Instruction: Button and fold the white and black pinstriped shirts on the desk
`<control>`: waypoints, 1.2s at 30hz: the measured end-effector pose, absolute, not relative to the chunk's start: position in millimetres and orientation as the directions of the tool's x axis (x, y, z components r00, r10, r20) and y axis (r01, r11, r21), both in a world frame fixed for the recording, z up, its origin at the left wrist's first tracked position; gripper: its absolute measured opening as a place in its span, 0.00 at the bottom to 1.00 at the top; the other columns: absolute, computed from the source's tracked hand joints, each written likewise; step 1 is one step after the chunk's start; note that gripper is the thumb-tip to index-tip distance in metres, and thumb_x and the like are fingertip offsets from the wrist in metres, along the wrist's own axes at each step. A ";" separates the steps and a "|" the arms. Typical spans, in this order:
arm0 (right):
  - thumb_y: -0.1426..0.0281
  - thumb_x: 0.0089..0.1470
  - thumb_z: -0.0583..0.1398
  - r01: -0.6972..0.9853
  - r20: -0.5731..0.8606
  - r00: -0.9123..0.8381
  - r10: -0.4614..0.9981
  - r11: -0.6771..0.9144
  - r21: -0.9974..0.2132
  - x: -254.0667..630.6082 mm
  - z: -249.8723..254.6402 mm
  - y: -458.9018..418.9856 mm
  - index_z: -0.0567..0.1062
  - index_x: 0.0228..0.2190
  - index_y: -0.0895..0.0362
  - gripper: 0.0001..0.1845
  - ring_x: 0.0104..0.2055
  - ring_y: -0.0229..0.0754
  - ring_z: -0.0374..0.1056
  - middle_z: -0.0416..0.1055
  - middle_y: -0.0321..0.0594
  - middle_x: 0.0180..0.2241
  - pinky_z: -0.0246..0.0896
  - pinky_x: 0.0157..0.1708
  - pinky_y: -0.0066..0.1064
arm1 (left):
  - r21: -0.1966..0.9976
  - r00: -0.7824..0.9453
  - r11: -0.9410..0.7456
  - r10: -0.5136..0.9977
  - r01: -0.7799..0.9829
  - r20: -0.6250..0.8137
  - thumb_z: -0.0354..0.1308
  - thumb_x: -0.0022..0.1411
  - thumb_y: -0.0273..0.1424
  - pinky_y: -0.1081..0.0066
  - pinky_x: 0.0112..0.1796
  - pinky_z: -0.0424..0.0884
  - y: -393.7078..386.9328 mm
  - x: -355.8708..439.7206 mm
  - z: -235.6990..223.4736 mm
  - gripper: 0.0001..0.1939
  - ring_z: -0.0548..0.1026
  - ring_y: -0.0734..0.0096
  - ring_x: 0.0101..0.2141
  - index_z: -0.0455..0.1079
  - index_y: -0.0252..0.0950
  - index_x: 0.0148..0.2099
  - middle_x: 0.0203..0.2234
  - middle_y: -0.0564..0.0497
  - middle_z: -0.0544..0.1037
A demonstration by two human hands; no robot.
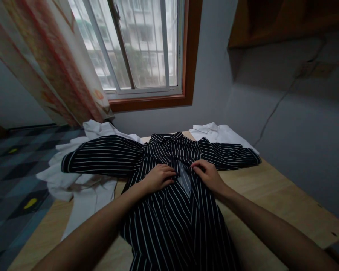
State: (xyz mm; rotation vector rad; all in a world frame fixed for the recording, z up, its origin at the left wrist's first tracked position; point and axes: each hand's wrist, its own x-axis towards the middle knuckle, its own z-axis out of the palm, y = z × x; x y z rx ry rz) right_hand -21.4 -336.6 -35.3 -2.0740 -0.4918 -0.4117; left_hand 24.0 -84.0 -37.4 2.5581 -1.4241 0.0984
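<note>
A black shirt with white stripes (161, 214) lies spread on a wooden table, its collar toward the window and both sleeves stretched out sideways. My left hand (159, 177) rests on the left front panel with its fingers extended and nothing held. At the right front edge, my right hand (209, 174) pinches the shirt's fabric between thumb and fingers. Between the two hands the front gapes, and the greyish inner side of the cloth shows there. The lower part of the shirt runs out of view at the bottom.
White garments (84, 188) are heaped under the left sleeve and hang over the table's left side. A folded white garment (214, 132) lies at the back right. The wooden table (271, 199) stands near the wall and window (147, 49). A patterned curtain (53, 56) hangs at left.
</note>
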 end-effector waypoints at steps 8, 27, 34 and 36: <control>0.69 0.53 0.60 0.403 0.153 0.826 0.543 -0.378 -0.833 -31.3 -29.1 -312.9 0.76 0.30 0.57 0.06 0.32 0.39 0.67 0.73 0.36 0.30 0.59 0.33 0.29 | 0.627 0.836 -0.579 -0.496 -0.521 0.236 0.52 0.62 0.30 0.63 0.45 0.66 -49.5 11.2 -33.6 0.09 0.74 0.65 0.40 0.73 0.37 0.40 0.38 0.49 0.78; 0.55 0.56 0.60 0.033 0.213 0.974 -0.070 -0.894 -0.446 155.6 -46.0 -297.9 0.60 0.60 0.61 0.37 0.61 0.53 0.57 0.59 0.55 0.61 0.53 0.56 0.41 | 0.102 0.885 -0.881 -0.466 -0.462 -0.018 0.48 0.61 0.56 0.42 0.61 0.47 -77.7 35.1 -42.5 0.38 0.51 0.47 0.65 0.58 0.40 0.66 0.66 0.43 0.54; 0.64 0.64 0.52 0.009 0.267 0.962 -0.063 -0.965 -0.262 177.6 -56.8 -298.7 0.72 0.43 0.57 0.13 0.47 0.50 0.69 0.74 0.50 0.44 0.57 0.46 0.38 | 0.087 0.889 -0.885 -0.454 -0.457 0.052 0.46 0.58 0.61 0.40 0.61 0.43 -73.4 32.6 -53.6 0.43 0.44 0.44 0.67 0.52 0.44 0.69 0.68 0.44 0.48; 0.66 0.66 0.48 0.022 0.393 0.915 -0.087 -0.964 -0.265 186.2 -47.7 -302.2 0.70 0.45 0.58 0.15 0.46 0.50 0.68 0.73 0.50 0.44 0.55 0.46 0.38 | 0.072 0.881 -0.880 -0.462 -0.470 0.107 0.48 0.59 0.60 0.39 0.61 0.40 -74.4 32.2 -52.9 0.43 0.41 0.43 0.67 0.49 0.47 0.70 0.69 0.45 0.44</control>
